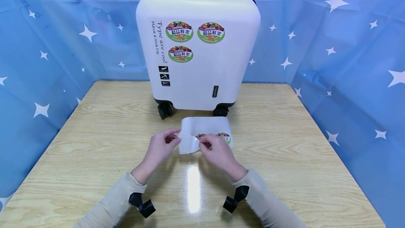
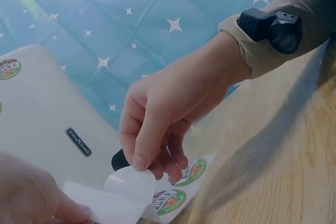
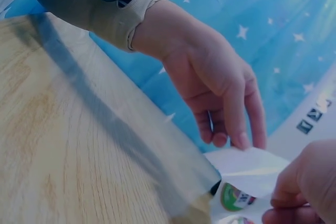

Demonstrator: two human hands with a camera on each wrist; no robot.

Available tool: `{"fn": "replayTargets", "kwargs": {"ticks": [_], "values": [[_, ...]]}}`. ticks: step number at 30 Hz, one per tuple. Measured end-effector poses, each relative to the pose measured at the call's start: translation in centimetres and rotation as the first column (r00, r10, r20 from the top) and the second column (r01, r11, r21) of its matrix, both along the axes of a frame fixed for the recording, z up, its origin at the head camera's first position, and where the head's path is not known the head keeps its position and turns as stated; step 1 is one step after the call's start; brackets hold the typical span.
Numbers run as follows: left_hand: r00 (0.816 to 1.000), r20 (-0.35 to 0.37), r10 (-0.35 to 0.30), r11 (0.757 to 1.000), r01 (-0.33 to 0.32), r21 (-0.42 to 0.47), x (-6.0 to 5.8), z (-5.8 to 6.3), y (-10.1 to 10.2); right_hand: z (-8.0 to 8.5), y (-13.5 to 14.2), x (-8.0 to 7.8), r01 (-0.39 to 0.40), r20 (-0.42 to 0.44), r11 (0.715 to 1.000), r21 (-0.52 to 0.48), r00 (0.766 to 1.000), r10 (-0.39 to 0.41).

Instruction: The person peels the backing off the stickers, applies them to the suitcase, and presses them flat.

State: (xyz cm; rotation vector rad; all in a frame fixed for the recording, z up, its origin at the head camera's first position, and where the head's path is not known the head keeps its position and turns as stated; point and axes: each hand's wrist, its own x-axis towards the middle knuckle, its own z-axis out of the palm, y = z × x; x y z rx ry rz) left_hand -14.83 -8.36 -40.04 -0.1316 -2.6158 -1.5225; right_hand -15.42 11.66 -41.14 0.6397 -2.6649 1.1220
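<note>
My left hand (image 1: 160, 146) pinches the left edge of a white sticker sheet (image 1: 209, 124), which is bent up on that side. With thumb and fingers my right hand (image 1: 218, 152) pinches the edge of an oval sticker (image 2: 131, 183), partly lifted from the sheet with its pale underside showing. Printed fruit stickers (image 1: 223, 137) remain flat on the sheet's right part, one partly hidden behind the right fingers. Behind the sheet stands a white suitcase (image 1: 202, 73). Three fruit stickers are on its upper front, two in a row and a third (image 1: 180, 54) under the left one.
The suitcase rests on black wheels (image 1: 165, 110) on a wooden table (image 1: 284, 143). Blue curtains (image 1: 72, 17) with white stars hang behind and at the sides. Each sleeve carries a black wrist camera (image 1: 141, 204).
</note>
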Motion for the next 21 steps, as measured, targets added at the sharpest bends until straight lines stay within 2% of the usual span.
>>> {"fn": "replayTargets", "kwargs": {"ticks": [13,21], "values": [[1.0,-0.007,0.022,1.0,-0.022,-0.005,-0.3,-0.3,-1.2,0.2,0.7,-0.2,0.024,0.036,1.0,0.011,0.999,-0.024],[0.999,-0.023,0.035,0.999,-0.035,-0.034,-0.4,-0.4,-2.1,0.3,1.1,-0.4,0.04,-0.005,0.999,-0.017,0.999,-0.04]]}}
